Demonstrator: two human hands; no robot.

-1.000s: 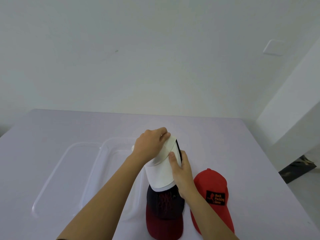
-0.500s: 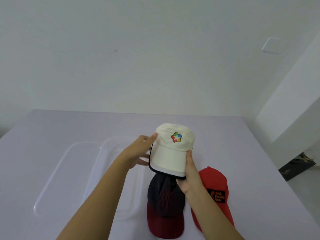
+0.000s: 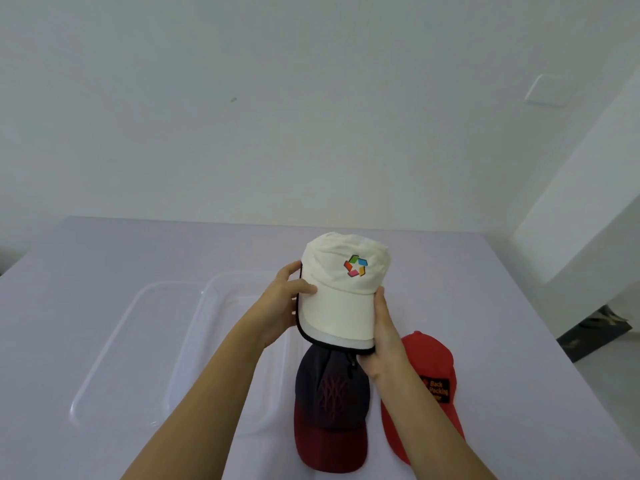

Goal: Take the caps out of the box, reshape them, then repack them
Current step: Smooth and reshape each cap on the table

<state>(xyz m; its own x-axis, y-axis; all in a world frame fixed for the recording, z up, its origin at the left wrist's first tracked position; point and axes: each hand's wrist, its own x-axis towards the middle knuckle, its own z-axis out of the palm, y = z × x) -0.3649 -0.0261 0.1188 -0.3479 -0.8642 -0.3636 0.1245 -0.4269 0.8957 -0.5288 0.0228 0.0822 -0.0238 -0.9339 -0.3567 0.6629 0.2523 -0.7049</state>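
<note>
Both hands hold the white cap (image 3: 341,299) up: left hand (image 3: 282,304) pinches its side, right hand (image 3: 382,336) grips the brim, probably to shape the crown. The box (image 3: 187,341) lies left of the left hand.

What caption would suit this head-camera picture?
Left hand and right hand hold a white cap above a dark cap and red cap.

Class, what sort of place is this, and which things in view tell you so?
Likely a plain indoor room set up for packing work: bare white wall, pale table holding a clear box, a dark cap and a red cap.
</note>
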